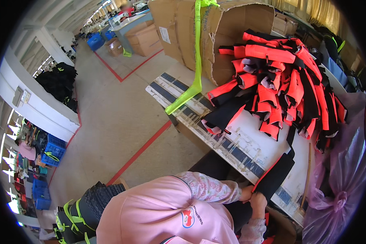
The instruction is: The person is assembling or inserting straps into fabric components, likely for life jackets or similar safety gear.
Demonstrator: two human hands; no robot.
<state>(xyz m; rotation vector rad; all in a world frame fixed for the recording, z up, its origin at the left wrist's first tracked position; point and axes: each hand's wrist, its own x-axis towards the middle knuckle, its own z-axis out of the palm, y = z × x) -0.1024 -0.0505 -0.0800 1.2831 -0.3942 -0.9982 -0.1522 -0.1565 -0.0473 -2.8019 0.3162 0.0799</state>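
Observation:
A black fabric piece with a red edge (275, 175), like a garment sleeve, lies over the near edge of the white table (248, 130). My left hand (245, 194) is closed at its lower end, partly hidden by the floral sleeve cover. Close beside it, my right hand (258, 201) is also closed on that end, its fingertips hidden. Farther up the table is a big heap of red and black fabric pieces (272, 73), several with rolled ends facing me. One black piece (227, 114) sticks out at the heap's left.
A torn cardboard box (179, 36) stands behind the heap, with a neon-yellow strip (197, 61) hanging down to the table. A knotted purple plastic bag (339, 199) is at the right. Dark bundles with yellow ties (79, 215) stand lower left. Red lines (140, 152) mark the floor.

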